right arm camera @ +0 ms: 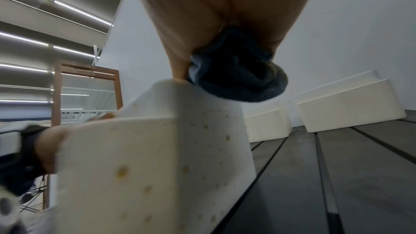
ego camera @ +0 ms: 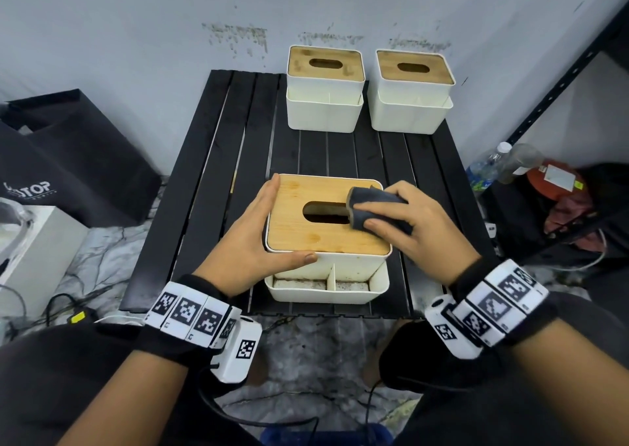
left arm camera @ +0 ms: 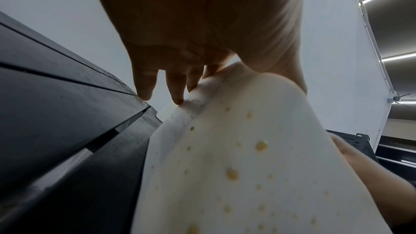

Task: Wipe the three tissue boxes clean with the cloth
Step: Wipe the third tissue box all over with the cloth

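The nearest tissue box, white with a bamboo lid, stands at the front of the black slatted table. My left hand rests against its left side with straight fingers, thumb along the front edge. My right hand grips a bunched dark grey cloth and presses it on the lid, right of the slot. Brownish spots dot the box's white walls. The right wrist view shows the cloth at the top edge. Two more tissue boxes stand at the back.
A black bag and a white box lie on the floor to the left. Bottles and a red item sit low at the right, under a black metal shelf frame. The wall stands right behind the table.
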